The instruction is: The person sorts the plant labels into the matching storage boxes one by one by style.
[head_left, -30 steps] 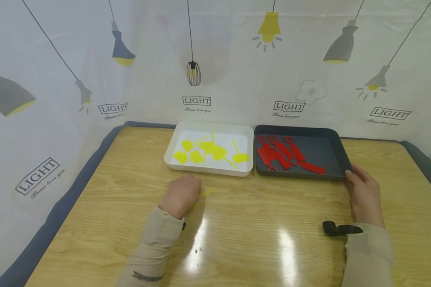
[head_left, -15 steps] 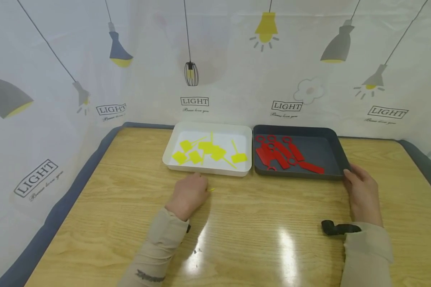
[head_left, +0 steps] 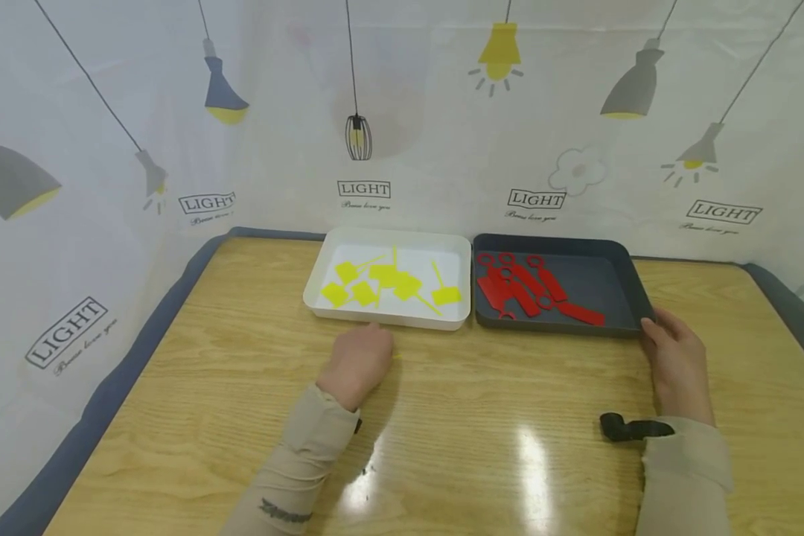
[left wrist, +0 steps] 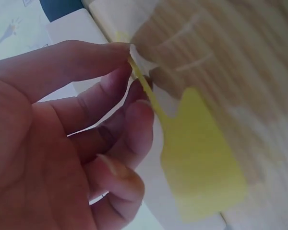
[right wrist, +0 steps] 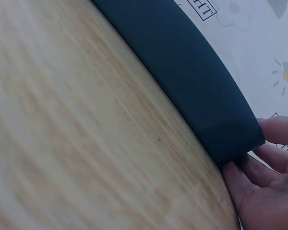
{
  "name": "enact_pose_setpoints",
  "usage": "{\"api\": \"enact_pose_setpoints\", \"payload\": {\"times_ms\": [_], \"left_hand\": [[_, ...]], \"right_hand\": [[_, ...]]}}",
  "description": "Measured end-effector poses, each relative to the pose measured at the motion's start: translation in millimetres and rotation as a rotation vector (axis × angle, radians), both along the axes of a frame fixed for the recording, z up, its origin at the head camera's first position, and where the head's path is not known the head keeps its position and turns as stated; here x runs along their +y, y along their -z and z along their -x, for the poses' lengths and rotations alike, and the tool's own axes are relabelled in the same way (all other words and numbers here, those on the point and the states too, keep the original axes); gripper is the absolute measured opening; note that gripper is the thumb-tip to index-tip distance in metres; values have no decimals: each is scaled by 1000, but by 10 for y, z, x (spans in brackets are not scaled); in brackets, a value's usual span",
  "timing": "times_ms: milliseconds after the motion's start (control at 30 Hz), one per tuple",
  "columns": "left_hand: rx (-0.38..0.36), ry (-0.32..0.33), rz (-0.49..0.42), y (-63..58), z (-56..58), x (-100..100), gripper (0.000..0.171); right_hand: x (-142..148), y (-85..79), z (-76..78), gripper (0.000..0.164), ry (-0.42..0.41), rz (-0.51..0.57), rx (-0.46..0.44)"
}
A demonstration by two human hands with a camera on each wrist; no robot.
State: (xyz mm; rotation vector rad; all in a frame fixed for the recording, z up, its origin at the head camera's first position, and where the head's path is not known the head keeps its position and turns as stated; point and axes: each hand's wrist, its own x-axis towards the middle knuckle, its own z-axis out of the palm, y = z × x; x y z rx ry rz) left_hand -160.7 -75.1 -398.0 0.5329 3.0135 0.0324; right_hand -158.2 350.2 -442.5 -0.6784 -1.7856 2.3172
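My left hand (head_left: pixel 356 365) is just in front of the white tray (head_left: pixel 388 320). In the left wrist view its thumb and fingertips pinch the thin tail of a yellow tag (left wrist: pixel 201 163), whose broad flat end hangs beside the fingers. From the head the hand hides nearly all of that tag. Several similar yellow tags (head_left: pixel 337 295) lie in the white tray. My right hand (head_left: pixel 680 365) grips the near right corner of the dark grey tray (head_left: pixel 616 279), its fingers against the outer walls in the right wrist view (right wrist: pixel 197 91). Several red tags (head_left: pixel 524 296) with ring ends lie in this tray.
Both trays stand side by side at the back of the wooden table (head_left: pixel 469 417). Close behind them hangs a pale curtain (head_left: pixel 429 112) printed with lamps, its blue border (head_left: pixel 94 402) running along the table's left edge.
My left hand has shifted a little to the right with the yellow tag, and less of the tag shows past it. My right hand stays on the dark tray's corner.
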Motion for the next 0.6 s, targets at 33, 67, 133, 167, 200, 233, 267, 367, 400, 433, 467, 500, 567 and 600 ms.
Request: {"api": "enact_pose_setpoints", "payload": {"times_ms": [33, 67, 133, 167, 200, 233, 267, 367, 400, 433, 467, 500, 567, 600], "left_hand": [[5, 7, 1, 1, -5, -4, 31], [11, 12, -1, 4, -10, -8, 32], [30, 24, -14, 9, -16, -15, 33], [40, 29, -22, 12, -19, -17, 34], [49, 34, -33, 15, -22, -19, 34], [55, 39, -44, 16, -22, -15, 35], [58, 41, -52, 17, -21, -12, 34], [34, 39, -65, 18, -11, -11, 32], [13, 33, -68, 19, -7, -15, 31], [-11, 24, -70, 15, -2, -19, 28], [-39, 12, -71, 11, 4, -25, 25], [-66, 3, -75, 2, 10, -31, 22], [-104, -5, -97, -17, 24, -43, 15], [-118, -5, -118, -29, 31, -47, 13]], "right_hand": [[0, 4, 1, 66, -1, 0, -2], [0, 7, 4, 66, 0, 1, -3], [1, 11, 7, 66, 1, 5, -5], [3, 12, 8, 67, 1, 1, -11], [3, 11, 9, 67, 0, -4, -16], [8, 10, 7, 68, 2, -7, -19], [12, 9, 6, 68, 4, -8, -20], [21, 12, 0, 67, 10, -4, -11], [20, 14, -1, 67, 11, -3, -6], [18, 17, -3, 67, 11, 2, 0], [16, 19, -4, 67, 12, 3, 6], [14, 21, -6, 67, 11, 4, 10], [14, 24, -8, 67, 12, 0, 13], [18, 23, -10, 67, 14, -4, 13]]}}
